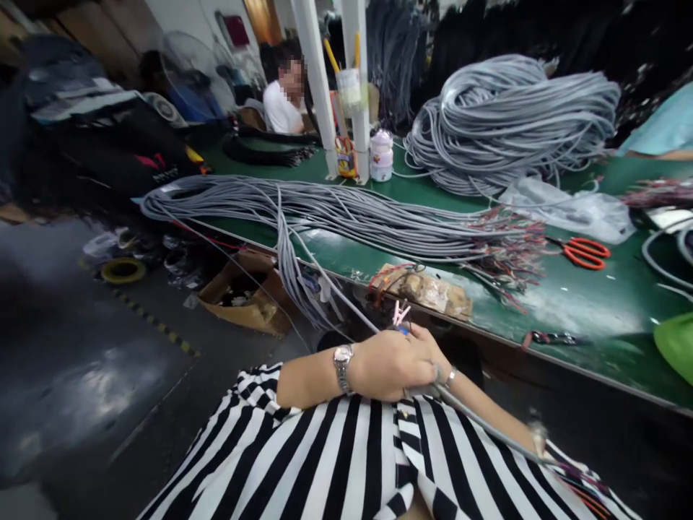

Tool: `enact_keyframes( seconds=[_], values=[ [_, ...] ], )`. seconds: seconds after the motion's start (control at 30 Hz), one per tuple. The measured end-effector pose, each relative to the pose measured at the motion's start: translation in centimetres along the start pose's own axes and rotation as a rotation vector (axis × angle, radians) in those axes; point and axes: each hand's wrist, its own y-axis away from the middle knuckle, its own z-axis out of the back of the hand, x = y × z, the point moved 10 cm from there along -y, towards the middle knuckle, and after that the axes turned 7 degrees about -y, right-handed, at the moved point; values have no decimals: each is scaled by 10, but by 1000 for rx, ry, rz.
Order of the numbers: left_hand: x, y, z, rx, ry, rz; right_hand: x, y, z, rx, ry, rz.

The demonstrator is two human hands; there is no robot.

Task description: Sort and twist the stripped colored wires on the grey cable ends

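While the left hand (390, 367) has its grip closed on a cable (479, 418), the right hand (432, 347) hides behind. I can't tell if its grip is open.

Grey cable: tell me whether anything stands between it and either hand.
Nothing visible separates the left hand from the cable, which runs out from its grip. The right hand is partly hidden behind the left, so its contact cannot be told.
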Motion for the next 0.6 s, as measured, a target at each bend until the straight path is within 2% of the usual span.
enact_keyframes(
  seconds=[0.07,0.13,0.2,0.3,0.4,0.5,0.6],
  values=[
    [11,13,-13,-43,174,77,-3,3,10,-81,0,-39],
    [35,36,-20,-148,363,227,-6,6,18,-132,-2,-59],
    [65,68,-30,-266,545,412,-8,9,20,-133,19,-61],
    [96,119,-62,-316,792,656,-5,12,12,-63,44,-24],
    [107,158,-85,-332,901,783,1,14,-8,89,-21,6],
    [112,183,-93,-362,886,863,3,17,-26,221,-80,-8],
    [115,197,-97,-357,872,910,-2,17,-35,264,-89,-36]
  ],
)
